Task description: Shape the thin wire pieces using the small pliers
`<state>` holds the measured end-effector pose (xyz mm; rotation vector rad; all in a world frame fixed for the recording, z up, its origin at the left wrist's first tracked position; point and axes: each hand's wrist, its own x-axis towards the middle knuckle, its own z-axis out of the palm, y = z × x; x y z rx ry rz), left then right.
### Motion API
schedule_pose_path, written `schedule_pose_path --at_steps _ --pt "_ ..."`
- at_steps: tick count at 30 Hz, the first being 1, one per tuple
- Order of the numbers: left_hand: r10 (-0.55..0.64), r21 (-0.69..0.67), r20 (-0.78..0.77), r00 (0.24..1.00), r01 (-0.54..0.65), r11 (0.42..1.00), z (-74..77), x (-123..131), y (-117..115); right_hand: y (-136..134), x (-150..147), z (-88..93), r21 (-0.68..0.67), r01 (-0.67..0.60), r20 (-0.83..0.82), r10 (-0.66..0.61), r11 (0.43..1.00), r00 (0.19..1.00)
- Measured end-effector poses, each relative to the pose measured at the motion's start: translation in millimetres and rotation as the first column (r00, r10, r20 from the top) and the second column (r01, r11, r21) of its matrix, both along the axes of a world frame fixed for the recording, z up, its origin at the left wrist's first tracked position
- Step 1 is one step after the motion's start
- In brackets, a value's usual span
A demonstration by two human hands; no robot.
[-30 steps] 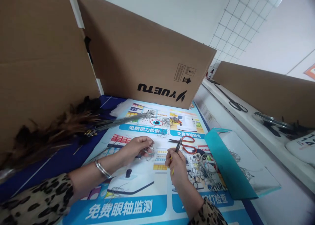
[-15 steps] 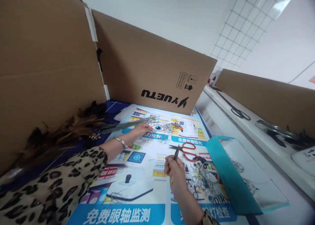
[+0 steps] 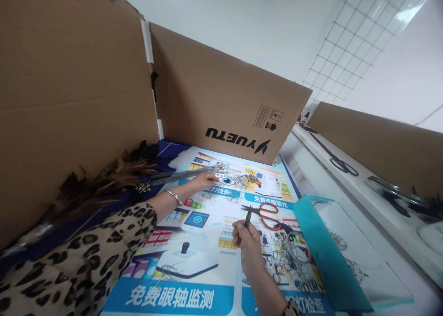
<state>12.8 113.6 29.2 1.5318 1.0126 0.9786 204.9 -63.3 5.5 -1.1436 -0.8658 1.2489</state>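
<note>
My right hand (image 3: 248,240) is closed round a pair of pliers (image 3: 248,217), whose dark jaws point up and away from me. Its handles are mostly hidden in the palm. My left hand (image 3: 204,182), with a silver bangle at the wrist, reaches over the printed sheet with its fingertips pressed together. Whatever they pinch is too small to make out. Just behind that hand lies a bundle of thin grey wires (image 3: 188,172). Loose wire pieces (image 3: 238,181) lie beside its fingertips. Red-handled scissors (image 3: 265,213) rest beyond the pliers.
Rings and coiled wire (image 3: 289,256) lie to the right, beside a teal-edged clear tray (image 3: 328,256). Brown and black feathers (image 3: 104,177) line the left. Cardboard panels (image 3: 224,94) stand behind and left. On the white ledge at right lie black scissors (image 3: 342,164).
The view has shifted slightly, so everything sits a little further right. My left hand keeps its pinch near the wires, and my right hand still holds the pliers.
</note>
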Motion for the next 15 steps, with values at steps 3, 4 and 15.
schedule_pose_path --at_steps 3,4,15 --pt "0.062 0.09 -0.103 0.993 -0.053 0.995 2.1 -2 0 1 1 -1.0 0.023 -0.005 0.016 0.005 1.0 1.0" --pt "0.084 0.123 -0.128 0.988 -0.069 0.99 3.5 -4 -1 1 1 -1.7 0.034 -0.007 0.023 0.006 0.999 1.0" --pt "0.075 0.373 -0.235 0.969 0.019 0.928 107.5 6 -140 2 1 -6.1 0.024 -0.051 0.041 0.05 0.998 0.998"
